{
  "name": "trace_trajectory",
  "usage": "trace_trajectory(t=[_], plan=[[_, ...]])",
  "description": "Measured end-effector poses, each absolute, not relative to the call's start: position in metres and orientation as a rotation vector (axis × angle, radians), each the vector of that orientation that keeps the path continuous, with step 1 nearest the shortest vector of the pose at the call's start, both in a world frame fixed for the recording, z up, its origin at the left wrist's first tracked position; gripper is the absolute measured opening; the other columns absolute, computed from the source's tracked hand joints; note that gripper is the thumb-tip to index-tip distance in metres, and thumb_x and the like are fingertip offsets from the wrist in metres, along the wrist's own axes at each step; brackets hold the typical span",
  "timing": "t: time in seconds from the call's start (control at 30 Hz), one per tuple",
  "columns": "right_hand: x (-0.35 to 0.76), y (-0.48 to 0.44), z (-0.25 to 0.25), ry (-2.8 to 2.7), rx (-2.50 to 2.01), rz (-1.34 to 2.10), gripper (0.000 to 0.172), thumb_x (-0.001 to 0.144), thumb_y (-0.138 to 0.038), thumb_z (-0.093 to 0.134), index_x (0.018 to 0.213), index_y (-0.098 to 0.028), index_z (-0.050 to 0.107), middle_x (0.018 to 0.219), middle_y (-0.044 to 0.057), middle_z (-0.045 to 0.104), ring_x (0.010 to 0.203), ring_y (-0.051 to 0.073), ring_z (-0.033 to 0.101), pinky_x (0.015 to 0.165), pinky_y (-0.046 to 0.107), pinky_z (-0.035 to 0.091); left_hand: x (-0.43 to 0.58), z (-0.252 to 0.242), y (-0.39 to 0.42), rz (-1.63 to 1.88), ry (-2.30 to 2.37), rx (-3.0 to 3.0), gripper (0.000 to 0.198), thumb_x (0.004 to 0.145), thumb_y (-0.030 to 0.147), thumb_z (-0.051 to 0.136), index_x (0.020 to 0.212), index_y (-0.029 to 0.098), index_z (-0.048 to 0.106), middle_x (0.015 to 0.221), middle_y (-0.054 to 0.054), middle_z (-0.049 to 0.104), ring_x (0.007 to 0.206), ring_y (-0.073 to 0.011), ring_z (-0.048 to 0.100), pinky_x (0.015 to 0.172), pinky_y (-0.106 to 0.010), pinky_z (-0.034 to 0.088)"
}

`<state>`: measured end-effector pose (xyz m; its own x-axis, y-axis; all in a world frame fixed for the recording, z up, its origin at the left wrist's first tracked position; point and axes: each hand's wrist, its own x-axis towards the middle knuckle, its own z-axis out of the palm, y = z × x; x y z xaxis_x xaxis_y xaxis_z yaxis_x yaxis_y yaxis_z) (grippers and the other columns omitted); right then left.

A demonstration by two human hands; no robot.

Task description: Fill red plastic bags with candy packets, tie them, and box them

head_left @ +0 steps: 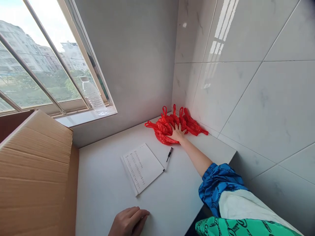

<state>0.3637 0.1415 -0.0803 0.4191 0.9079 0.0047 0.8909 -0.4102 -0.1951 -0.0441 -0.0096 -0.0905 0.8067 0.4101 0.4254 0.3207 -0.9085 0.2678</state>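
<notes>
My right hand [177, 133] reaches to the far corner of the white table and rests on a heap of crumpled red plastic bags [162, 128]. Its fingers are spread over the bags, whose looped handles stick up behind it. My left hand [129, 222] lies at the near edge of the view, fingers curled in and nothing visible in them. Between the two hands are an open notebook [145, 167] with lines of handwriting and a pen [169, 154] with a black cap, lying beside the notebook's right corner.
A large cardboard box [36, 177] stands at the left of the table [103, 183]. On the window sill is a clear plastic bottle [93, 96], next to metal window bars. A grey wall [133, 65] and a tiled wall [236, 91] meet behind the bags.
</notes>
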Motion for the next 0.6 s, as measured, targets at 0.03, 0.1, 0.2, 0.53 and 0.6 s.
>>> trace_trajectory(t=[0.03,0.1,0.2,0.53,0.6], plan=[[0.358,0.149,-0.079,-1.572,-2.51,0.159,0.096,0.087,-0.081,0.03,0.16,-0.027,-0.004,0.167,0.015,-0.005,0.148,0.046,-0.01,0.105,0.079,0.015,-0.044,-0.091,-0.009,0.715,0.58,2.793,0.023,0.096,0.016,0.045,0.095,0.025,0.066,0.065,0.001,0.063,0.054,-0.0134,0.062,0.052,-0.022,0.046],[0.348,0.163,-0.076,-1.511,-2.529,0.183,0.096,0.087,-0.081,0.028,0.16,-0.027,-0.004,0.167,0.015,-0.003,0.148,0.046,-0.013,0.105,0.08,0.013,-0.045,-0.091,-0.008,0.7,0.587,2.773,0.022,0.096,0.017,0.046,0.095,0.025,0.066,0.066,0.002,0.064,0.055,-0.0131,0.063,0.052,-0.021,0.047],[0.345,0.174,-0.066,-1.492,-2.499,0.277,0.098,0.087,-0.081,0.03,0.16,-0.025,-0.002,0.167,0.015,-0.004,0.148,0.046,-0.014,0.106,0.079,0.012,-0.046,-0.09,-0.008,0.684,0.604,2.762,0.022,0.096,0.017,0.046,0.094,0.025,0.066,0.066,0.002,0.065,0.055,-0.0128,0.064,0.052,-0.021,0.047],[0.441,0.101,-0.065,-0.884,-1.965,-0.009,0.059,0.095,-0.063,0.032,0.131,-0.021,0.054,0.142,0.02,0.045,0.132,0.038,0.037,0.106,0.062,0.025,-0.048,-0.094,-0.005,0.656,0.606,2.676,0.02,0.098,0.021,0.047,0.094,0.024,0.066,0.068,0.002,0.067,0.055,-0.0111,0.063,0.051,-0.018,0.045],[0.453,0.082,-0.077,-0.834,-1.9,-0.005,0.054,0.091,-0.068,0.041,0.114,-0.025,0.062,0.129,0.019,0.053,0.127,0.04,0.042,0.099,0.063,0.03,-0.048,-0.095,-0.004,0.657,0.606,2.665,0.019,0.098,0.021,0.047,0.094,0.024,0.066,0.069,0.002,0.067,0.055,-0.0109,0.063,0.051,-0.018,0.045]])
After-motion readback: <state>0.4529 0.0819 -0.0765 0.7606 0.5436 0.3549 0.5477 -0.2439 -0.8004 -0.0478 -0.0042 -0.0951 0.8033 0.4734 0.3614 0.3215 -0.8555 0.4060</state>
